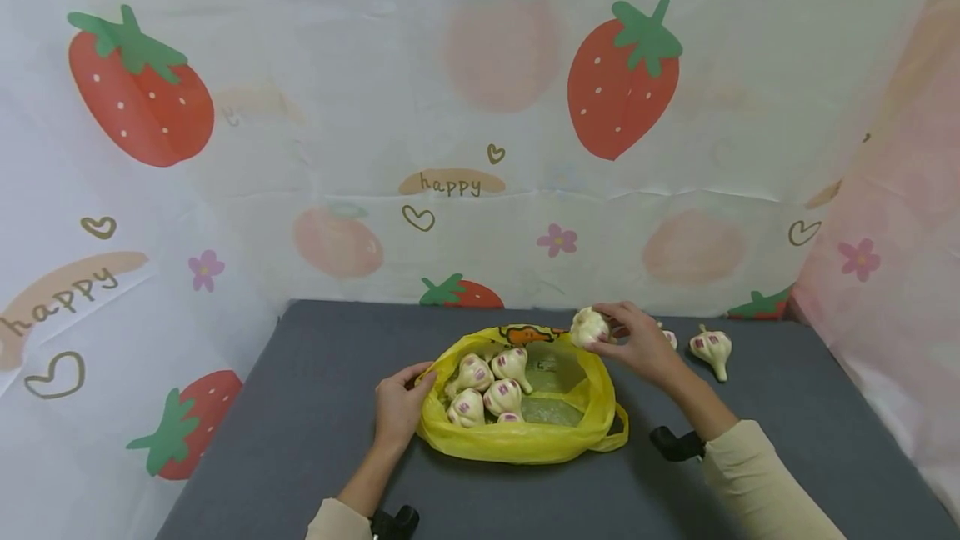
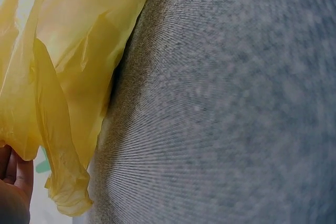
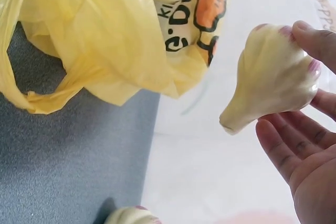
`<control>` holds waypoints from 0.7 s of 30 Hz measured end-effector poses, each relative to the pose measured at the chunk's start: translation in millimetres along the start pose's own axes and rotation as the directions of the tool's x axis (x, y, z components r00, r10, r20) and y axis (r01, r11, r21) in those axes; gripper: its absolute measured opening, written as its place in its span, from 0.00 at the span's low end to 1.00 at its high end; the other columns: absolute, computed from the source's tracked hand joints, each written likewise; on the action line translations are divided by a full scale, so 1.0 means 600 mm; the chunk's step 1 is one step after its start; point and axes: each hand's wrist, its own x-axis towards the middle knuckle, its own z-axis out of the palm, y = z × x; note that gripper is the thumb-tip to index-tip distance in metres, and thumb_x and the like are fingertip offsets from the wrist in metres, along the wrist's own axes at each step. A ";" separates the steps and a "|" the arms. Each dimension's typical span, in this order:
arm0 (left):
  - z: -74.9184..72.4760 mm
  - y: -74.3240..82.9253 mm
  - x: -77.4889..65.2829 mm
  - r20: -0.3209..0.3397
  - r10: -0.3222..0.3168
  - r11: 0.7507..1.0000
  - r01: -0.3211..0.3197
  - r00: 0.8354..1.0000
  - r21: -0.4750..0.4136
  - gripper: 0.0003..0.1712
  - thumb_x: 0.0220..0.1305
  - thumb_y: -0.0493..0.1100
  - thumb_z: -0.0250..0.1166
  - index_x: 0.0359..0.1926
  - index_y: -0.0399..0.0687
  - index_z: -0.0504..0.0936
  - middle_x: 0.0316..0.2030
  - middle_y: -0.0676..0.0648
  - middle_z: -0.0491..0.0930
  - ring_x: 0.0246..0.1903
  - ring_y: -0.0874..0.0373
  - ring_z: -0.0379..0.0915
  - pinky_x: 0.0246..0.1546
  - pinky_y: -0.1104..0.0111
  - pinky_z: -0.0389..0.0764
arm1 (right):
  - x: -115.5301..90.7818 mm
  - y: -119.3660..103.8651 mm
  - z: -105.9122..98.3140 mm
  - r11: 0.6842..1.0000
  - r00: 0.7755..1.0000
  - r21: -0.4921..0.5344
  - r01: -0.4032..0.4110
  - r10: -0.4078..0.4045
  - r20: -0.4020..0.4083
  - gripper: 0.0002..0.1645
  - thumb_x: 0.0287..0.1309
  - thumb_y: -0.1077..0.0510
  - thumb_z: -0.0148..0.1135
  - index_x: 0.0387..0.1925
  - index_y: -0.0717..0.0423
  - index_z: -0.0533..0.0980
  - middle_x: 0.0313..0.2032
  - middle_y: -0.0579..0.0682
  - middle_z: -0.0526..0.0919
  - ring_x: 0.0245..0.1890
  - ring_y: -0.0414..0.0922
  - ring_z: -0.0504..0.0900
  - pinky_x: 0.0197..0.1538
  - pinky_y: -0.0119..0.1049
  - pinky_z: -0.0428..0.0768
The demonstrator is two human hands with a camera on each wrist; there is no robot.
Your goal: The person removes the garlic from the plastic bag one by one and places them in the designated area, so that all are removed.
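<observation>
A yellow plastic bag (image 1: 517, 447) lies wide open on the grey table with several garlic bulbs (image 1: 502, 397) inside, gathered toward its left half. At the bag's left rim, my left hand (image 1: 399, 408) pinches the plastic; in the left wrist view only part of this hand (image 2: 14, 182) shows beside the bag (image 2: 79, 66). My right hand (image 1: 637, 344) holds one garlic bulb (image 1: 590, 328) over the far right rim. Seen from the right wrist, thumb and fingers grip the bulb (image 3: 273, 72) at its rounded end, its stem pointing away from the palm.
Two more garlic bulbs are on the table to the right: one (image 1: 711, 348) in full view, another (image 1: 668, 337) partly hidden behind the right hand. A bag handle loop (image 1: 617, 433) sticks out at the right. Behind the table hangs a strawberry-print sheet (image 1: 480, 132).
</observation>
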 end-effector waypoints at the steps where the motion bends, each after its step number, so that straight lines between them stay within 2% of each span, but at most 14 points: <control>1: 0.000 0.000 0.000 -0.002 0.001 1.000 -0.001 1.000 0.005 0.11 0.61 0.41 0.69 0.43 0.41 0.89 0.39 0.41 0.88 0.34 0.57 0.83 0.30 0.79 0.78 | -0.001 0.001 -0.001 1.000 1.000 -0.003 -0.002 0.002 0.001 0.36 0.55 0.53 0.72 0.62 0.61 0.72 0.50 0.60 0.77 0.44 0.54 0.82 0.48 0.50 0.82; 13: 0.001 0.001 -0.002 -0.026 0.014 1.000 -0.014 1.000 0.016 0.10 0.60 0.40 0.70 0.41 0.41 0.89 0.38 0.40 0.88 0.32 0.61 0.82 0.29 0.78 0.78 | -0.002 0.012 -0.020 1.000 1.000 -0.019 -0.009 0.009 0.003 0.36 0.56 0.52 0.71 0.63 0.60 0.71 0.50 0.61 0.77 0.45 0.56 0.82 0.48 0.52 0.81; 21: 0.000 0.000 -0.001 -0.013 0.012 1.000 -0.012 1.000 0.017 0.10 0.60 0.41 0.70 0.42 0.41 0.89 0.38 0.40 0.88 0.32 0.58 0.82 0.29 0.79 0.77 | -0.005 0.020 -0.044 1.000 0.999 -0.030 -0.007 0.006 -0.037 0.34 0.56 0.55 0.71 0.62 0.63 0.72 0.47 0.64 0.76 0.43 0.58 0.82 0.47 0.53 0.82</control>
